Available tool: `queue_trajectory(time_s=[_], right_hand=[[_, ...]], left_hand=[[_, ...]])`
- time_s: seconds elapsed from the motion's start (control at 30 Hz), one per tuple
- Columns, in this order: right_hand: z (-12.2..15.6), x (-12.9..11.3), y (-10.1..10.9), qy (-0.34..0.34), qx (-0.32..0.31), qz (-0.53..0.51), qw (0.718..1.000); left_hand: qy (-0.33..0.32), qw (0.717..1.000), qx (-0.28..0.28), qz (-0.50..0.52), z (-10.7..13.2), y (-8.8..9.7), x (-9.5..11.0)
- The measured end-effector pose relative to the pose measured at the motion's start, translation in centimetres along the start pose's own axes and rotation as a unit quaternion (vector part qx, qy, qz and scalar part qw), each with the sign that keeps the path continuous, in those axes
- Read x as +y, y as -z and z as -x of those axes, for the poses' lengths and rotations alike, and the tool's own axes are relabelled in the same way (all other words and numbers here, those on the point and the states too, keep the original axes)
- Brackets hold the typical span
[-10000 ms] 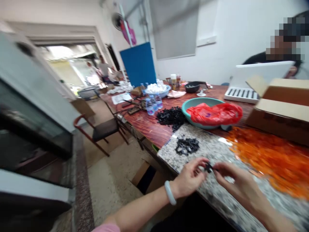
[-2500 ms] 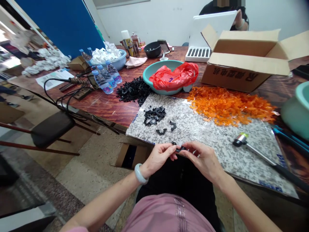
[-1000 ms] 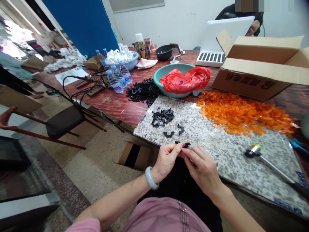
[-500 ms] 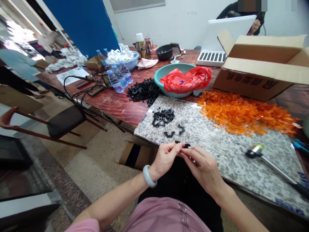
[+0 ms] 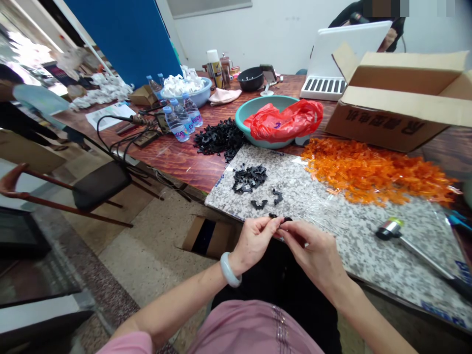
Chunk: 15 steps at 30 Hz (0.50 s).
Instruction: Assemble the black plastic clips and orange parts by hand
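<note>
My left hand (image 5: pixel 254 242) and my right hand (image 5: pixel 313 250) meet at the near edge of a speckled granite slab (image 5: pixel 332 231). Both pinch one small black plastic clip (image 5: pixel 283 221) between their fingertips. Just beyond lie two loose black clips (image 5: pixel 258 204) and a small heap of black clips (image 5: pixel 249 178). A bigger pile of black clips (image 5: pixel 219 138) sits on the wooden table behind. A spread of orange plastic pieces (image 5: pixel 372 169) covers the slab's far right.
A small hammer (image 5: pixel 396 232) lies on the slab at right. A teal basin (image 5: pixel 258 110) holds a red bag (image 5: pixel 285 120). An open cardboard box (image 5: pixel 398 98), water bottles (image 5: pixel 180 120) and a chair (image 5: pixel 88 189) stand around. Another person sits behind a white laptop (image 5: pixel 346 49).
Since ten seconds ago my view swung from the room down to the slab. In the last second my hands stayed together on the clip, with only small finger movements.
</note>
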State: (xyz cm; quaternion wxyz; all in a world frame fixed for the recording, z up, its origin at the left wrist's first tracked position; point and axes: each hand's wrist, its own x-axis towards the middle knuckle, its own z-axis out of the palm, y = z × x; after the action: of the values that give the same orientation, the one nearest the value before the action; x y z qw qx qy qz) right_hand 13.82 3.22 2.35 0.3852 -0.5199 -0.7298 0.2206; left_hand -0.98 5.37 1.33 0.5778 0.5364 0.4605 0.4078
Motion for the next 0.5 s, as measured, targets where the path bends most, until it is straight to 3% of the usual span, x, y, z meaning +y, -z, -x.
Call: queue_trajectory(time_s=[0.23, 0.5], right_hand=[[0.3, 0.0, -0.7, 0.049, 0.027, 0.031, 0.998], [0.4, 0.1, -1.2, 0.056, 0.027, 0.062, 0.996]], left_hand=[[0.01, 0.999, 0.018, 0.027, 0.1, -0.2, -0.5], [0.017, 0.999, 0.024, 0.044, -0.1, -0.3, -0.2]])
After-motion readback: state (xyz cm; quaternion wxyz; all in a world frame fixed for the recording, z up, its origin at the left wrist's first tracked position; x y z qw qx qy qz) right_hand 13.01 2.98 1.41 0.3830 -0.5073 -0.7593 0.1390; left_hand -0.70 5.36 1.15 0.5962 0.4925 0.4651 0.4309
